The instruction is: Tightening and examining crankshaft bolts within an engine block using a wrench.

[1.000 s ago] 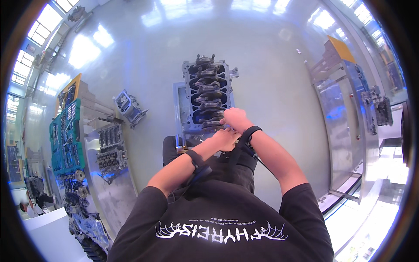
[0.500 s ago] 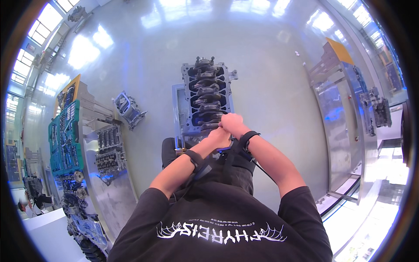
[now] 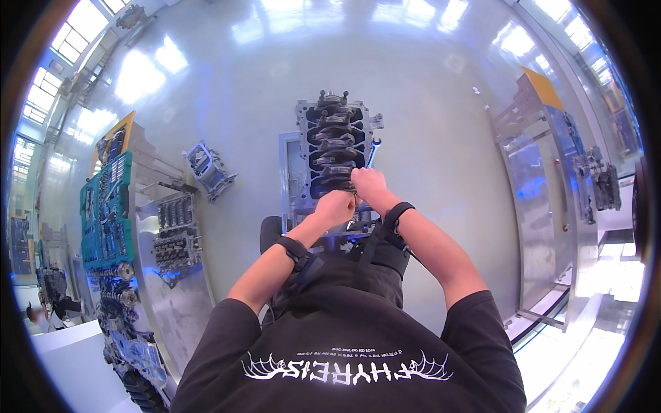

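In front of me stands a grey engine block (image 3: 306, 155) with its open side up. A dark crankshaft (image 3: 336, 142) lies along its middle. My right hand (image 3: 370, 187) is closed round a wrench (image 3: 374, 153), whose shiny open-jaw end sticks out past the fist beside the block's right edge. Close against it, at the block's near end, my left hand (image 3: 336, 208) is closed too. What its fingers hold is hidden.
On the left, a metal bench carries a teal tool case (image 3: 107, 210) and several engine parts. A metal housing (image 3: 208, 171) rests on the floor between bench and block. Another metal bench (image 3: 533, 186) stands on the right, with a dark engine part (image 3: 597, 179) beyond it.
The wrench's open-jaw end has come into sight above my right hand. My left hand has moved slightly left and up, and my right hand a little lower on the block's edge.
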Demonstrator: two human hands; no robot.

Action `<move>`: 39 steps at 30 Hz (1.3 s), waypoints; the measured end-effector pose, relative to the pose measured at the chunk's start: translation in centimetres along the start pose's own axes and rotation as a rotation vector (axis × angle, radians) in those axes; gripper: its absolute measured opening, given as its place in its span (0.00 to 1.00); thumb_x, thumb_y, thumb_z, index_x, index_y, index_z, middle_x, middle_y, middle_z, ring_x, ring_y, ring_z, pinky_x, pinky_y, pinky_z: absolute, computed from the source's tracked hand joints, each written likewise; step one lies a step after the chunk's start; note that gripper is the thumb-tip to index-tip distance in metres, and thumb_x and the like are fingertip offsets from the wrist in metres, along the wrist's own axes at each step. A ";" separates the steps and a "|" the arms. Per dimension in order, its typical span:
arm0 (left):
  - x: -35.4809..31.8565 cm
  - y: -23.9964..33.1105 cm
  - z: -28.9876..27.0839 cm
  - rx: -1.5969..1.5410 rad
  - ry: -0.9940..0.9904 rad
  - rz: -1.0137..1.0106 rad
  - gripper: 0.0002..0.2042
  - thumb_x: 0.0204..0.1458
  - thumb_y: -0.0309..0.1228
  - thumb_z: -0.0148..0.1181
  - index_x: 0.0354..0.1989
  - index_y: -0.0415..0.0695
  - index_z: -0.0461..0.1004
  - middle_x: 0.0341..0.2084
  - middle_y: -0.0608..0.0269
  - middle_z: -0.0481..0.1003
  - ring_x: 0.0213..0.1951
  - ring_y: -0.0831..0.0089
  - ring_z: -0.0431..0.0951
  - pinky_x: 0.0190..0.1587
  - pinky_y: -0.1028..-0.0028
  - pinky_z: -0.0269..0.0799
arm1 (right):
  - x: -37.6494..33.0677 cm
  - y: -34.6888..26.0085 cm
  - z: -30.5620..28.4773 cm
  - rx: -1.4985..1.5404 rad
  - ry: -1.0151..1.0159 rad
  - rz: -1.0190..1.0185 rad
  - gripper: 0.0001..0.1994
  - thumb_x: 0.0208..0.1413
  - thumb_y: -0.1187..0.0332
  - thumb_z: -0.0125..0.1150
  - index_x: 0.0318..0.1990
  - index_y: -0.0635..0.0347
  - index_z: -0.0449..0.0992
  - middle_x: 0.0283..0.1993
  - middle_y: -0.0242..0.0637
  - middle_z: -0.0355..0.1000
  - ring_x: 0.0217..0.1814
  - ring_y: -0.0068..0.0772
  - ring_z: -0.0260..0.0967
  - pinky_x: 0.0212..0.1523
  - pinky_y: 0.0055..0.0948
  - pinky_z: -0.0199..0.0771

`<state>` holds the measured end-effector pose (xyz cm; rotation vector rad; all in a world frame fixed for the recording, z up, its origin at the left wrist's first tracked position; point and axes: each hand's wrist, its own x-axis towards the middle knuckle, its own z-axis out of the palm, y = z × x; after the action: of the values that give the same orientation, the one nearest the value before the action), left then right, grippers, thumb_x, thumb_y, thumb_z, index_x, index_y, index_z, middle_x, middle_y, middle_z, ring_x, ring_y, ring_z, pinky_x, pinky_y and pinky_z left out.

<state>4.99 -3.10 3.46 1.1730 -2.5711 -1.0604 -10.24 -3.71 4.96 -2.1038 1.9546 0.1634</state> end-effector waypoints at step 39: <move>-1.3 2.1 -1.1 0.272 -0.189 -0.081 0.19 0.43 0.33 0.55 0.44 0.37 0.71 0.42 0.49 0.74 0.42 0.53 0.77 0.45 0.59 0.73 | 1.1 2.5 -0.9 -0.059 -0.195 -0.434 0.05 0.40 0.69 0.64 0.29 0.55 0.80 0.30 0.39 0.78 0.37 0.42 0.77 0.34 0.40 0.75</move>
<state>4.98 -1.83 5.90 1.3032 -2.9121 -0.8955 -12.72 -5.15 5.27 -2.3890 1.3640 0.3267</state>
